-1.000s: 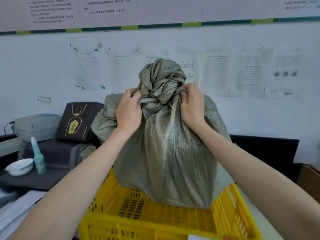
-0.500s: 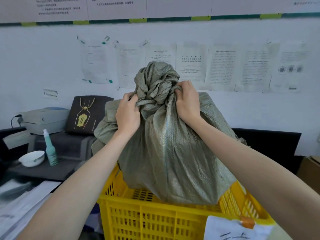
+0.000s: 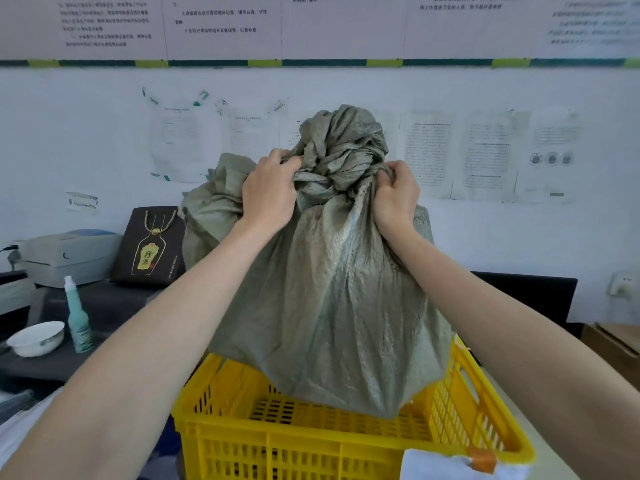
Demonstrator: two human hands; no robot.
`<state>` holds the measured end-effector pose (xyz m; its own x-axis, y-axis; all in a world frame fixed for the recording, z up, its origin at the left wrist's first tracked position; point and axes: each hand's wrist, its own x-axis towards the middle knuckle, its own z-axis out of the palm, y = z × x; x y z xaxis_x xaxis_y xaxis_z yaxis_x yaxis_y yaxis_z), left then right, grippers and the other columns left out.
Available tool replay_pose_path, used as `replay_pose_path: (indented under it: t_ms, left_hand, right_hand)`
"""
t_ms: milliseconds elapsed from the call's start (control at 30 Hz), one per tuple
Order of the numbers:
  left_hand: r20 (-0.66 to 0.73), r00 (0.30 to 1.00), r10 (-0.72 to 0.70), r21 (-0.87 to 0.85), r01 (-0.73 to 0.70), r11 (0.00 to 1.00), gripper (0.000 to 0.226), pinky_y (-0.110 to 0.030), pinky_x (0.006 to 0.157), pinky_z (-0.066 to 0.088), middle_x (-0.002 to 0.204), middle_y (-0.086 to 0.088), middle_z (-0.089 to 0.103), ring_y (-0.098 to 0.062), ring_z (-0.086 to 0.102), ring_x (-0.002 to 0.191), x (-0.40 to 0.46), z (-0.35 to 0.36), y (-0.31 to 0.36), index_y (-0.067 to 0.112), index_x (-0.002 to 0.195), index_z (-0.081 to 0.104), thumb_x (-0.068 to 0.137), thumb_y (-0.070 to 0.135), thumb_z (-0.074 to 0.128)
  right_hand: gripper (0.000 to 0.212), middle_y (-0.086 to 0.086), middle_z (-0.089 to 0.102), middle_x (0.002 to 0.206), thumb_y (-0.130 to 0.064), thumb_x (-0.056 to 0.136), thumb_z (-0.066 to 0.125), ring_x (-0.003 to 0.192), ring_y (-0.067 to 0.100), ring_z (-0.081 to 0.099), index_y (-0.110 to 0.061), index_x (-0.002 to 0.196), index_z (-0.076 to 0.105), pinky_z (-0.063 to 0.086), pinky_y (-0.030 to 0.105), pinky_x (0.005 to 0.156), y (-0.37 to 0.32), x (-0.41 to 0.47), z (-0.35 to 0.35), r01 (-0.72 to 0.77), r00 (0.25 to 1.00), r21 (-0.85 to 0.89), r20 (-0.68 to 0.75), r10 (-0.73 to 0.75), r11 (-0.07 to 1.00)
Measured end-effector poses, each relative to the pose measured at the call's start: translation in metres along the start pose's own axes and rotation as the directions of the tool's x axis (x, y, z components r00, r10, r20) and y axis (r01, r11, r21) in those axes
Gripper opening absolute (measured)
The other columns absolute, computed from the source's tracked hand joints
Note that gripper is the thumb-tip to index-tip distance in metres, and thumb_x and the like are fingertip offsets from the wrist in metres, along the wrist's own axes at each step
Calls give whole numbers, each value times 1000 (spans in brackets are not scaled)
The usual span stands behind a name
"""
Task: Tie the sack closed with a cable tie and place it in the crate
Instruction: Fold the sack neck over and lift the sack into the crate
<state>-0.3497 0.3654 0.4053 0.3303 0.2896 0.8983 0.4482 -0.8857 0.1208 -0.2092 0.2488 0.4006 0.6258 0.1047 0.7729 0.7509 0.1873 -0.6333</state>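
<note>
While both hands clench the bunched neck of the grey-green sack (image 3: 329, 306), the left hand (image 3: 268, 192) and right hand (image 3: 396, 194) each keep a tight grip on either side of its knotted top, and the sack's bottom hangs inside the yellow crate (image 3: 277, 448); a cable tie cannot be made out

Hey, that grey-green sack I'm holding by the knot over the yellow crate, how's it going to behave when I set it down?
The sack is probably floppy: its woven cloth folds and drapes below the bunched neck. It looks fairly heavy, since the left hand and right hand both grip it and the cloth pulls taut. It will likely slump and spread in the yellow crate rather than stand.
</note>
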Motion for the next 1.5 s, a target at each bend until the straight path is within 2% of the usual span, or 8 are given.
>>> replay_pose_path:
  t_ms: [433, 700, 900, 1000, 1167, 1367, 1433, 1500]
  left_hand:
    - [199, 967, -159, -244, 206, 948, 35, -37, 74, 41, 114, -11, 53, -35, 54, 101, -46, 45, 18, 11, 111, 62, 91, -1, 36]
    - [334, 910, -248, -166, 315, 934, 36, -33, 71, 34, 126, -9, 47, -33, 53, 103, -90, 64, 7, 14, 124, 57, 95, 5, 37]
    - [484, 830, -279, -164, 399, 902, 34, -39, 81, 46, 132, -6, 44, -32, 52, 110, -170, 98, -19, 16, 128, 54, 96, 11, 42]
    - [651, 742, -159, -73, 269, 960, 38, -46, 78, 49, 135, -10, 35, -36, 52, 108, -207, 111, -27, 14, 135, 43, 97, 12, 43]
    - [918, 384, -102, 15, 225, 974, 64, -43, 103, 35, 158, -17, -4, -42, 33, 134, -238, 119, -36, 17, 152, 3, 100, 22, 41]
    - [982, 177, -67, -8, 394, 919, 106, -48, 116, 6, 158, -5, -18, -27, -13, 146, -237, 109, -39, 28, 151, -8, 78, 65, 59]
    - [984, 160, -74, -24, 535, 845, 104, -50, 117, 5, 159, 3, -6, -21, -9, 146, -236, 101, -41, 31, 152, 2, 74, 75, 54]
    - [958, 260, -122, -86, 666, 741, 88, -44, 113, 21, 155, 1, 18, -22, 17, 144, -236, 95, -38, 23, 148, 18, 81, 72, 48]
  right_hand:
    - [18, 17, 63, 105, -7, 93, 45, 98, 26, 54, 0, 102, 59, 35, 25, 77, 57, -4, -21, -47, 989, -164, 131, 69, 985]
    - [15, 18, 60, 103, -5, 93, 44, 91, 23, 50, 1, 100, 56, 32, 24, 74, 100, -40, -9, -20, 974, -207, 219, 66, 978]
    - [11, 19, 61, 101, -5, 93, 44, 94, 31, 54, -3, 96, 54, 33, 28, 73, 151, -109, -7, -35, 909, -278, 390, 146, 960]
    - [14, 20, 65, 102, -5, 93, 50, 98, 31, 57, 0, 102, 58, 33, 26, 73, 178, -140, -30, -8, 833, -362, 514, 207, 932]
    - [12, 13, 69, 99, -12, 89, 59, 96, 29, 61, -6, 99, 63, 44, 37, 82, 194, -152, -74, 202, 552, -404, 800, 237, 892]
    - [15, 12, 69, 94, -13, 82, 69, 91, 27, 61, -6, 95, 63, 46, 40, 83, 175, -159, -100, 163, 526, -388, 812, 253, 907]
    - [17, 11, 68, 96, -15, 82, 69, 92, 27, 60, -8, 98, 65, 45, 39, 83, 170, -161, -107, 156, 520, -422, 804, 289, 893]
    - [19, 9, 68, 102, -17, 83, 68, 97, 26, 59, -12, 101, 66, 44, 40, 87, 165, -164, -114, 145, 494, -435, 810, 316, 889]
